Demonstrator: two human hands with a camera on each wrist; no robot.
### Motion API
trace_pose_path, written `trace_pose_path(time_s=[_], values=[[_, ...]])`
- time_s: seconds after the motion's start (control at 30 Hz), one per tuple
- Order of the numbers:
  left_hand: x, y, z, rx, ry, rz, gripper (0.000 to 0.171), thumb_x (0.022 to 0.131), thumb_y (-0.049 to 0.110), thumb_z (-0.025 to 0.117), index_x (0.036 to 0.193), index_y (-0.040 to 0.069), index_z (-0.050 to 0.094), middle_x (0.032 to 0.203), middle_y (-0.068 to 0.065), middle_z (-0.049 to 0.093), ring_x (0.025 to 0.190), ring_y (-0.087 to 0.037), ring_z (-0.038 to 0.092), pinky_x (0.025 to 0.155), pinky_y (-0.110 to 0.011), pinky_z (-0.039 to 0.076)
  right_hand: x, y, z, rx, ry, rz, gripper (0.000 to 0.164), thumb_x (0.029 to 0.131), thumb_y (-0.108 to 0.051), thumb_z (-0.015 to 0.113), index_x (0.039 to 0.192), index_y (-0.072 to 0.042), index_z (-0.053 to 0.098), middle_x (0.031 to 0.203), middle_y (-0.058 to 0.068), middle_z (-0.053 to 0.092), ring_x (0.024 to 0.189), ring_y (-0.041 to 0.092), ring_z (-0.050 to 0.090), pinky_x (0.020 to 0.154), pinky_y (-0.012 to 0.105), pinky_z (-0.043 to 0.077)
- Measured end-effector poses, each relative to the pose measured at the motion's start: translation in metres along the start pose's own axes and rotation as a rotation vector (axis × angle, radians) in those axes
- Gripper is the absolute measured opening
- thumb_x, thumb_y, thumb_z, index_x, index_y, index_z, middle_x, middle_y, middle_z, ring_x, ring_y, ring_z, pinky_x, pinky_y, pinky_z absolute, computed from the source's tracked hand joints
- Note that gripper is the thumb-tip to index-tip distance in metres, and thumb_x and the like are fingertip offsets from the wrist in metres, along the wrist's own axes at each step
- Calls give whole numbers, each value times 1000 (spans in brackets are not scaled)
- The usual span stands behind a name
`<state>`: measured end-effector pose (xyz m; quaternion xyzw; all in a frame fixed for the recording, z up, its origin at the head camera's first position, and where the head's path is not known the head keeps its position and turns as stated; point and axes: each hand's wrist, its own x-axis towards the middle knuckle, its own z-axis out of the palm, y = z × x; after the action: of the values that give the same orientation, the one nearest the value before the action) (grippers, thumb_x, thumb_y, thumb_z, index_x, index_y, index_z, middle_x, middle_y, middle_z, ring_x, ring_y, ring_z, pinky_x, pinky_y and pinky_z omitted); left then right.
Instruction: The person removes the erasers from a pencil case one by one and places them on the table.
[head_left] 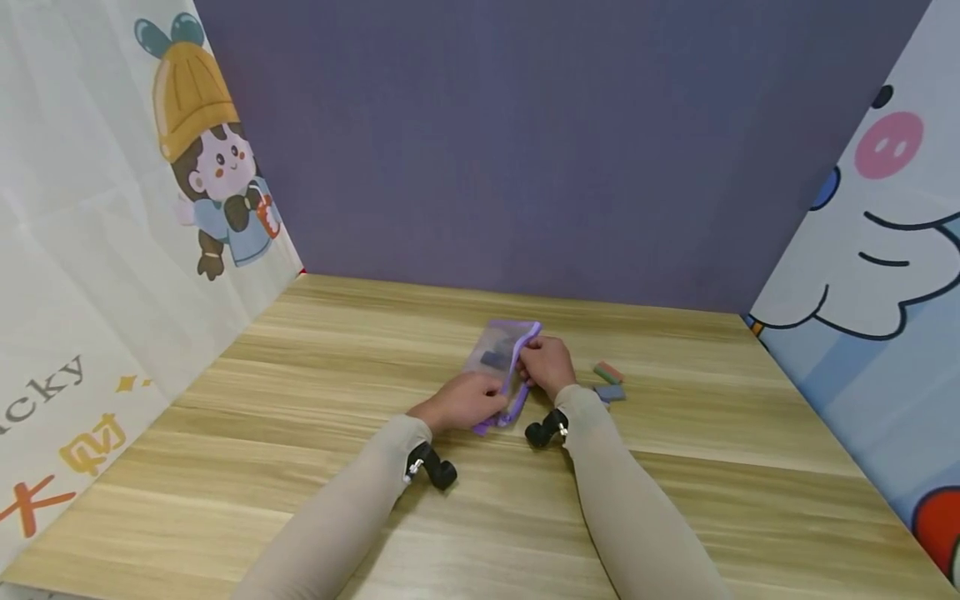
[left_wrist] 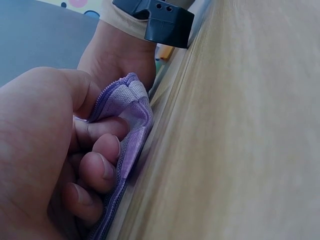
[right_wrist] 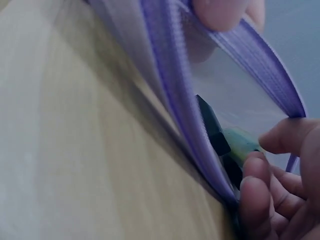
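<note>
A see-through zip pouch [head_left: 487, 340] with purple zipper edging lies on the table, its mouth spread apart. My left hand [head_left: 468, 400] grips the near rim of the mouth, thumb and index finger pinching the purple zipper edge [left_wrist: 120, 100]. My right hand [head_left: 547, 365] is at the mouth on the right side. Between its thumb and fingertips it pinches a small yellow-green block [right_wrist: 240, 141], partly hidden by the fingers and the zipper. Dark blocks [right_wrist: 212, 125] lie inside the pouch beside it; one dark block [head_left: 495, 360] shows through the clear side.
Right of my right hand, an orange-and-green block [head_left: 608, 372] and a grey-blue block [head_left: 610, 392] lie on the wooden table [head_left: 675, 517]. A dark panel [head_left: 487, 150] stands along the back edge, with printed cloths at both sides.
</note>
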<state>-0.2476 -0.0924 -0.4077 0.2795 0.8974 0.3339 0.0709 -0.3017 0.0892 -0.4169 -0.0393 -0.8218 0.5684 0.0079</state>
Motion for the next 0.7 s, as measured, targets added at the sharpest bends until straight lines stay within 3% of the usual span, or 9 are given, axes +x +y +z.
trace_pose_path(time_s=[0.33,0.7], values=[[0,-3,0,8,10,-4,31,93,26,56,64,19,46,56,8,49,49,-8,46,50,-26,40,-2,-1,1,-86,-30,-38,19,86,-6,55,93,2,71,71,9,67,53,13,59,47,26,51],[1,-2,2,-25,5,-5,29,92,23,56,65,18,47,57,8,51,51,-7,52,52,-26,48,-5,-4,-1,-149,-56,-45,16,84,-4,55,90,1,68,71,9,67,55,16,61,48,28,52]])
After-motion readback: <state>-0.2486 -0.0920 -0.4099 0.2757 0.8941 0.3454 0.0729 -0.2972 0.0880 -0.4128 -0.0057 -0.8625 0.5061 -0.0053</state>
